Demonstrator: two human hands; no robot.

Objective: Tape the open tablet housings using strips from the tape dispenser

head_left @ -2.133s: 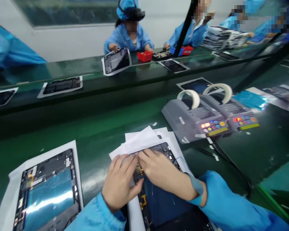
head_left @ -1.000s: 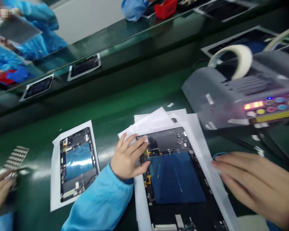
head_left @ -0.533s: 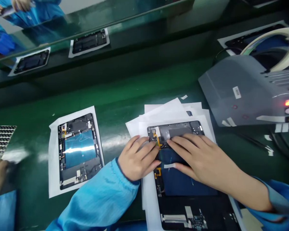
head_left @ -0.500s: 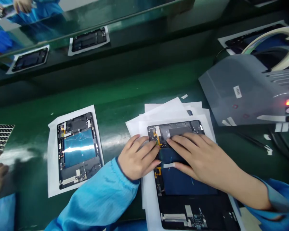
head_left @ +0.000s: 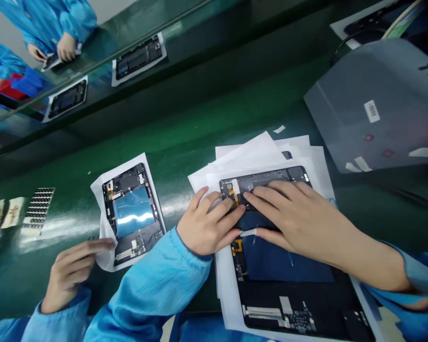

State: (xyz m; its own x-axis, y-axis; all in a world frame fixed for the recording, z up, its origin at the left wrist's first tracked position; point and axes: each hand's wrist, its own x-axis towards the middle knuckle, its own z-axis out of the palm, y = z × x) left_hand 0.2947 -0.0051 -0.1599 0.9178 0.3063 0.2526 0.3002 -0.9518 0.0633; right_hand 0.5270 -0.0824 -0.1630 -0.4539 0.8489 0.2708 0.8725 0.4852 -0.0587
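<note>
An opened tablet [head_left: 288, 304] with a dark blue battery area and orange flex cables lies on white sheets before me. My left hand [head_left: 209, 221] rests at its upper left, fingers spread and their tips by the orange flex cable [head_left: 231, 192]. Across the upper part lies my right hand [head_left: 292, 213], its fingertips on the dark casing near my left index finger. A short strip of white tape [head_left: 248, 232] runs between my two thumb tips and clings to the right thumb. What lies under my right fingers is hidden.
Another opened tablet [head_left: 133, 213] lies left on white paper, its corner touched by a co-worker's hand [head_left: 74, 266]. A grey machine [head_left: 378, 104] stands right. A sheet of black parts [head_left: 39, 209] is far left. More tablets [head_left: 139, 57] line the back ledge.
The view has shifted, so the ledge and the left side show more. My left thumb now meets the tape strip's free end. The co-worker's hand has come to the left tablet's paper.
</note>
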